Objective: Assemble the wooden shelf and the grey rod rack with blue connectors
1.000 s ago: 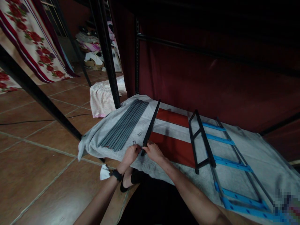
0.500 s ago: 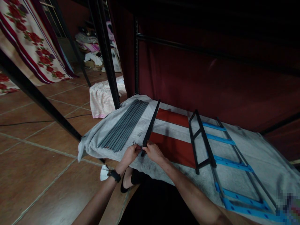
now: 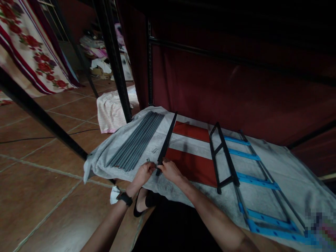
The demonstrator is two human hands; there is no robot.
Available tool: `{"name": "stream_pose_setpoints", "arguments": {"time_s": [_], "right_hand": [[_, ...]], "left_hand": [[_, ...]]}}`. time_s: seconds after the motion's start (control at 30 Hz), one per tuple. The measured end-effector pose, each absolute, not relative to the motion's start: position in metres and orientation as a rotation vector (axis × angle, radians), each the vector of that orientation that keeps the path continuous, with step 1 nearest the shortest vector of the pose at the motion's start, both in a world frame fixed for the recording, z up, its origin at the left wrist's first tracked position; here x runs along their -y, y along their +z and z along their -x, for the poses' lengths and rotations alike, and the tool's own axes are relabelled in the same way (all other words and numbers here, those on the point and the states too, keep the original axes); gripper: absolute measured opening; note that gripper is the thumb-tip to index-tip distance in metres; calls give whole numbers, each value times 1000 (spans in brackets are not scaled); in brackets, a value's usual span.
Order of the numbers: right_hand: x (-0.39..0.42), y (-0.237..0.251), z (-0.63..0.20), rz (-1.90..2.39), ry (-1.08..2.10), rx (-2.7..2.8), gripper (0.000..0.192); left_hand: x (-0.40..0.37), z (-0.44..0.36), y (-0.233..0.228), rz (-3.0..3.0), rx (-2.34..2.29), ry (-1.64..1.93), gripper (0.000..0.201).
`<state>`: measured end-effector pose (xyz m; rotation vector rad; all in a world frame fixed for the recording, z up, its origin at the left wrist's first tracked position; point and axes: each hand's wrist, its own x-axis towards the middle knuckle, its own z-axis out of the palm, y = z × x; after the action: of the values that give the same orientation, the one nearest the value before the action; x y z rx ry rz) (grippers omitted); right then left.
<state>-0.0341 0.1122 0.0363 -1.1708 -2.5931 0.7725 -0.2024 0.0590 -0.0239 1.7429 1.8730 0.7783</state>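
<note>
Head view: both hands, left hand [image 3: 143, 174] and right hand [image 3: 170, 171], pinch closed on the near end of a black metal rail [image 3: 166, 144], seemingly stiff, light, best gripped there

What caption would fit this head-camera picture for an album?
Both hands, left and right, grip the near end of a black bar on a grey cloth, beside grey rods.

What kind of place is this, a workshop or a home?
Probably a home room: a terracotta tiled floor, a floral cloth and piled laundry behind. Both hands, left hand and right hand, grip a black metal bar on a grey blanket.
</note>
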Motion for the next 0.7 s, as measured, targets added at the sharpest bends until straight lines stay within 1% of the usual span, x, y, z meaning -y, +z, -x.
{"name": "stream_pose_setpoints", "arguments": {"time_s": [0.1, 0.17, 0.3, 0.43, 0.53, 0.63, 0.7], "right_hand": [[-113, 35, 35, 1177, 768, 2610, 26], [-113, 36, 34, 1171, 773, 2605, 26], [-112, 38, 34, 1152, 774, 2591, 26], [-111, 39, 34, 1189, 739, 2610, 26], [-112, 38, 34, 1189, 749, 2605, 26], [-113, 36, 34, 1160, 766, 2597, 27], [-114, 34, 34, 1162, 756, 2603, 28]], "left_hand": [[-58, 203, -26, -1824, -1878, 721, 14], [-58, 203, -28, -1855, -1861, 760, 12], [-59, 202, -30, -1816, -1825, 871, 19], [-60, 202, -30, -1784, -1884, 791, 9], [-60, 200, -30, -1863, -1869, 748, 13], [-60, 199, -30, -1907, -1854, 817, 21], [-60, 200, -30, -1887, -1863, 842, 21]]}}
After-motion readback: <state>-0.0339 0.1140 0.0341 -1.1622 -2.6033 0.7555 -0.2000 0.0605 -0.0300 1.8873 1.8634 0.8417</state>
